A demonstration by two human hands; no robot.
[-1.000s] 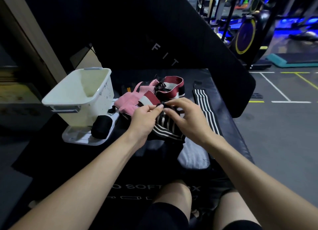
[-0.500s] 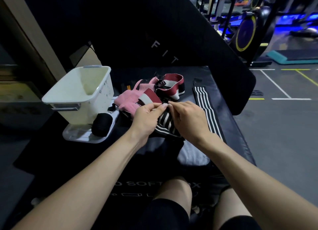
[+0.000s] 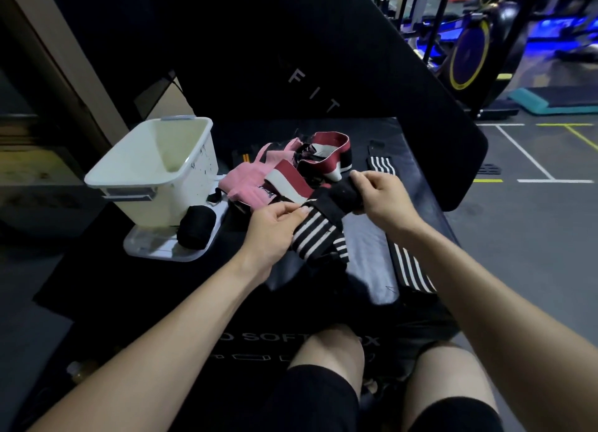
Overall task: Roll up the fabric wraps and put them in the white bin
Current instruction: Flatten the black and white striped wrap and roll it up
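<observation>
Step in hand: rolling the striped wrap [image 3: 318, 237]. The left hand [image 3: 270, 234] holds the striped body of the wrap, thumb and fingers [image 3: 299, 211] pinching its upper edge. The right hand [image 3: 380, 194] grips the wrap's black end [image 3: 339, 194], fingers curled round it and raised above the pad [image 3: 372, 257].

Change since a second ago: both hands were then close together, fingertips working at one spot on the bunched wrap. They now stand apart, and the black end has been drawn out and up to the right. In judgement, the free end has been found and separated; the roll itself is not yet formed.

Location of task items:
- The striped wrap is held between the two hands, its lower part resting on the pad.
- A second striped wrap [image 3: 407, 263] lies flat along the pad's right edge.
- A pink wrap [image 3: 249, 182] and a red wrap [image 3: 326, 156] lie heaped just beyond the hands.
- A black roll [image 3: 195, 226] rests on the lid [image 3: 155, 249] against the bin's base.
- The bin [image 3: 155, 169] stands on the lid to the left; nothing shows inside it.

Progress: early. No wrap is seen in the bin, and several remain unrolled.

Next move calls for turning the black end over on itself while the left hand feeds the strip under tension. A slack feed would give a loose roll that may unwind in the bin.
</observation>
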